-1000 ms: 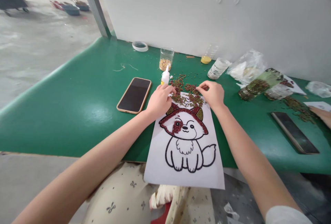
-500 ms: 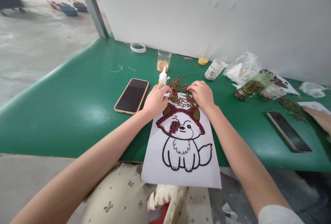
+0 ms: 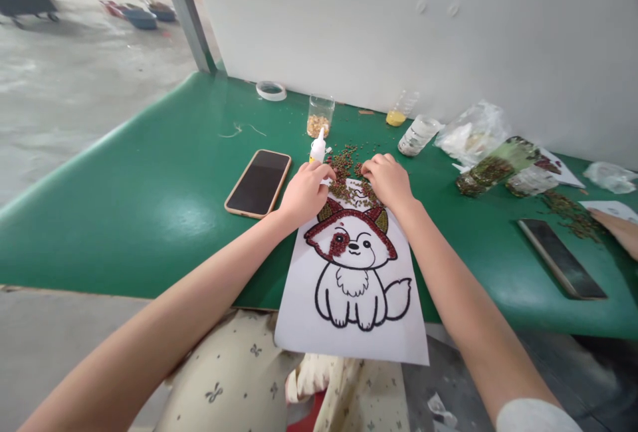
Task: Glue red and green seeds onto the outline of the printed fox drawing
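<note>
A white sheet with a printed fox-like animal [image 3: 349, 299] hangs partly over the table's front edge. Dark red beans cover part of its head and one eye patch, and green ones fill parts of the ears. At the sheet's top lies a pile of mixed red and green beans [image 3: 343, 161]. My left hand [image 3: 306, 191] is at the pile's left side, fingers curled together, just in front of a white glue bottle [image 3: 318, 145]. On the pile's right side my right hand [image 3: 389, 181] has its fingertips pinched down at the beans. Anything between the fingers is too small to make out.
A phone [image 3: 258, 183] lies left of my hands. Behind stand a cup of yellowish kernels [image 3: 320, 116], a tape roll [image 3: 271, 91] and a whitish plastic cup [image 3: 419, 135]. At right are a bean-filled bottle [image 3: 496, 166], another phone [image 3: 562, 259] and another person's hand [image 3: 618, 229].
The view has shifted slightly, so most things appear a little further right. My hands stay at the two sides of the bean pile, with only small finger movements.
</note>
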